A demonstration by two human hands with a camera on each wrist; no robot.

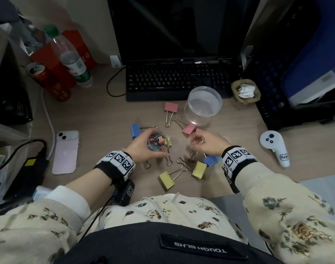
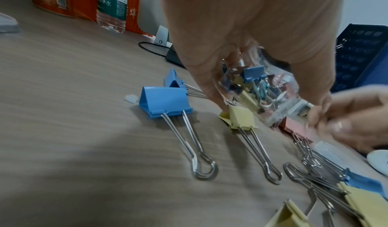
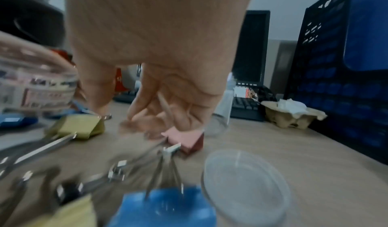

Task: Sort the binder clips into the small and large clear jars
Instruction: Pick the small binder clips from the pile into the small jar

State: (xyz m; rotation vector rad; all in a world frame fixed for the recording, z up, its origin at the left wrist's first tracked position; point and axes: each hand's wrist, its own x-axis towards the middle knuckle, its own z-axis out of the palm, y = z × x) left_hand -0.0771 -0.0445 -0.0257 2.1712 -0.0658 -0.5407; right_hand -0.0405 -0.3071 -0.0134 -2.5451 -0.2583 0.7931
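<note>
Our left hand (image 1: 143, 147) grips the small clear jar (image 1: 159, 142) of clips; right hand (image 1: 210, 142), fingers curled, maybe pinching a stiff, light clip's wire handle, unclear.

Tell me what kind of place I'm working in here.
Most likely an office or home computer desk: a black keyboard sits under a dark monitor, with a phone and a water bottle beside them on the wood-look desktop.

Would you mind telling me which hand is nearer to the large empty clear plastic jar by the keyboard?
Right. The right hand is just below the large empty clear plastic jar, apart from it; the left hand is farther left, gripping the small clear jar of clips.
</note>
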